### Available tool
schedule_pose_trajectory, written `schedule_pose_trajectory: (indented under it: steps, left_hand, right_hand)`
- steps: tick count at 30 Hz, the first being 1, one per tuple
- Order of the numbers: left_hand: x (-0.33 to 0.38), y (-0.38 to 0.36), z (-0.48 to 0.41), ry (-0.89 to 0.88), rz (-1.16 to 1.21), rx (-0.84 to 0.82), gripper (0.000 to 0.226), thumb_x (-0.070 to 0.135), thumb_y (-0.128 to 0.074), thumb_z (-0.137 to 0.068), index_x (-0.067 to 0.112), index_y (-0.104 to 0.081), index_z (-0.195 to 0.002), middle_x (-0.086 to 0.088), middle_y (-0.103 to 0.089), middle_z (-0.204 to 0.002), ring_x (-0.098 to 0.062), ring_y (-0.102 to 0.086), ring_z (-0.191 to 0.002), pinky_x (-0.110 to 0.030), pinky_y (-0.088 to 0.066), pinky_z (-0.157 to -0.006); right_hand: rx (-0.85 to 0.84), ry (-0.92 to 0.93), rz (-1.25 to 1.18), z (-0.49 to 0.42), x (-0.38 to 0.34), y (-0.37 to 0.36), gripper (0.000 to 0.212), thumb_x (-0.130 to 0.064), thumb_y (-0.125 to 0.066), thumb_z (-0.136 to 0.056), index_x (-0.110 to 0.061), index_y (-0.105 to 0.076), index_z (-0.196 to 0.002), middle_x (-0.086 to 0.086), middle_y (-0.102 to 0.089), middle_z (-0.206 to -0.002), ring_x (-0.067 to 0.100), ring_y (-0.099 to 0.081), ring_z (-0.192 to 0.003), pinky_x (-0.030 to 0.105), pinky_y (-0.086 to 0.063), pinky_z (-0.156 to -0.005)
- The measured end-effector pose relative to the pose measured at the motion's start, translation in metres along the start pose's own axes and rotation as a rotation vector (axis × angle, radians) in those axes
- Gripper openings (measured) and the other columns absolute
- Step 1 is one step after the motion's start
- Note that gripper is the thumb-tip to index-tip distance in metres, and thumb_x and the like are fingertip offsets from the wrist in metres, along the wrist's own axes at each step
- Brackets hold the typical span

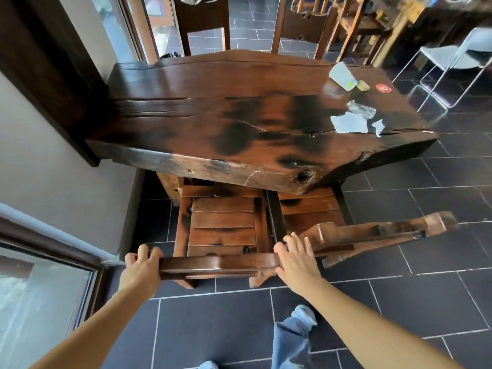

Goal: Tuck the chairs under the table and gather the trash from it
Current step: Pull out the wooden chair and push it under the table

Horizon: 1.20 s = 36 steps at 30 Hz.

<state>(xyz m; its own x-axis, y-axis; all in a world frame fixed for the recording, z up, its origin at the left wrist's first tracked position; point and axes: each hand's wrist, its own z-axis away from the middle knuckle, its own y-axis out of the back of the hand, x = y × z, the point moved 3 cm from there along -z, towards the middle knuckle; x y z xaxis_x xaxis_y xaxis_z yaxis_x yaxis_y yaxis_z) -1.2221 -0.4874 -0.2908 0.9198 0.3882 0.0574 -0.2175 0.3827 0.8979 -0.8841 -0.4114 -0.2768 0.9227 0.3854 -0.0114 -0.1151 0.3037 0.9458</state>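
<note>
Wooden chair (222, 230) stands with its seat partly under the table (213, 115), its rail (213, 265) toward the person. At the rail's left end the left hand (141, 267) grips, fingers curled over the top. At the right end the right hand (296, 259) lies flat against it, fingers straight, holding nothing. Just right of that hand a second chair (372, 233) sits skewed, seat partly under the table. Trash lies on the tabletop well ahead and right of both hands: cup (342, 75) on its side, crumpled wrapper (362, 109), torn scraps (350, 123), red disc (383, 88).
</note>
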Motion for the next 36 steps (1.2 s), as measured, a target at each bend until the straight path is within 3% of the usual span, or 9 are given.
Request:
schedule_pose_trajectory:
  steps: [7, 11, 14, 17, 20, 23, 26, 30, 36]
  left_hand:
    - [0.063, 0.040, -0.011, 0.108, -0.412, -0.254, 0.038, 0.038, -0.039, -0.086, 0.034, -0.051, -0.122, 0.005, -0.049, -0.135, -0.019, -0.040, -0.131, -0.051, -0.016, -0.113]
    - [0.210, 0.049, -0.032, -0.176, 0.040, -0.344, 0.047, 0.039, -0.052, -0.087, 0.020, -0.048, -0.130, -0.004, -0.051, -0.136, -0.023, -0.053, -0.120, -0.034, -0.042, -0.102]
    - [0.343, 0.051, -0.018, -0.390, 0.102, -0.223, 0.067, 0.041, -0.063, -0.079, 0.026, -0.035, -0.138, 0.002, -0.045, -0.139, -0.022, -0.053, -0.120, -0.039, -0.047, -0.097]
    - [0.422, 0.019, -0.012, -0.396, 0.032, -0.302, 0.085, 0.043, -0.069, -0.072, 0.024, -0.027, -0.142, -0.001, -0.045, -0.140, -0.027, -0.051, -0.123, -0.042, -0.047, -0.097]
    - [0.439, -0.007, -0.019, -0.325, -0.068, -0.265, 0.072, 0.044, -0.077, -0.066, 0.019, -0.042, -0.124, -0.004, -0.055, -0.123, -0.029, -0.052, -0.116, -0.042, -0.050, -0.091]
    - [0.437, -0.012, -0.024, -0.309, -0.063, -0.276, 0.063, 0.037, -0.077, -0.065, 0.021, -0.048, -0.119, -0.003, -0.058, -0.117, -0.028, -0.053, -0.113, -0.039, -0.050, -0.090]
    - [0.439, -0.007, -0.024, -0.314, -0.062, -0.283, 0.061, 0.033, -0.075, -0.066, 0.019, -0.050, -0.120, -0.004, -0.062, -0.118, -0.029, -0.056, -0.112, -0.037, -0.048, -0.090]
    - [0.439, -0.001, -0.017, -0.305, -0.113, -0.259, 0.069, 0.043, -0.077, -0.067, 0.022, -0.048, -0.125, -0.004, -0.064, -0.117, -0.029, -0.059, -0.110, -0.037, -0.049, -0.088]
    - [0.435, 0.003, -0.010, -0.315, -0.171, -0.256, 0.068, 0.051, -0.079, -0.059, 0.023, -0.055, -0.117, -0.001, -0.067, -0.107, -0.026, -0.063, -0.100, -0.035, -0.052, -0.082]
  right_hand:
    - [-0.153, 0.312, -0.403, 0.014, 0.080, 0.040, 0.042, -0.028, -0.050, -0.094, -0.029, -0.041, -0.135, -0.009, -0.046, -0.142, 0.013, -0.049, -0.125, 0.031, -0.043, -0.101]
    - [0.070, 0.212, -0.440, 0.013, 0.190, 0.056, 0.034, -0.022, -0.055, -0.092, -0.029, -0.052, -0.125, -0.014, -0.054, -0.130, 0.006, -0.053, -0.118, 0.019, -0.042, -0.095]
    - [-0.011, 0.039, -0.408, 0.004, 0.278, 0.042, 0.045, -0.023, -0.060, -0.088, -0.028, -0.047, -0.130, -0.011, -0.049, -0.136, 0.010, -0.048, -0.124, 0.030, -0.041, -0.103]
    - [-0.132, -0.143, -0.148, -0.002, 0.354, 0.021, 0.061, -0.030, -0.064, -0.082, -0.027, -0.039, -0.138, -0.005, -0.045, -0.142, 0.018, -0.038, -0.134, 0.044, -0.028, -0.112]
    - [-0.192, -0.150, 0.090, 0.000, 0.393, 0.003, 0.065, -0.027, -0.067, -0.080, -0.023, -0.040, -0.138, -0.001, -0.045, -0.141, 0.022, -0.034, -0.138, 0.041, -0.021, -0.117]
    - [-0.007, -0.086, 0.045, 0.001, 0.400, -0.003, 0.051, -0.014, -0.078, -0.066, -0.019, -0.062, -0.114, 0.002, -0.062, -0.118, 0.025, -0.056, -0.119, 0.043, -0.039, -0.100]
    - [0.124, -0.201, -0.043, -0.008, 0.423, 0.007, 0.045, -0.019, -0.082, -0.063, -0.022, -0.066, -0.105, 0.001, -0.062, -0.116, 0.024, -0.056, -0.117, 0.049, -0.042, -0.094]
    - [-0.185, -0.396, -0.314, -0.013, 0.457, 0.025, 0.029, -0.027, -0.066, -0.083, -0.027, -0.062, -0.112, -0.002, -0.063, -0.117, 0.023, -0.054, -0.110, 0.039, -0.050, -0.086]
    - [-0.259, -0.441, -0.380, -0.009, 0.453, 0.025, 0.035, -0.022, -0.066, -0.083, -0.027, -0.065, -0.118, 0.002, -0.065, -0.121, 0.027, -0.059, -0.111, 0.036, -0.049, -0.092]
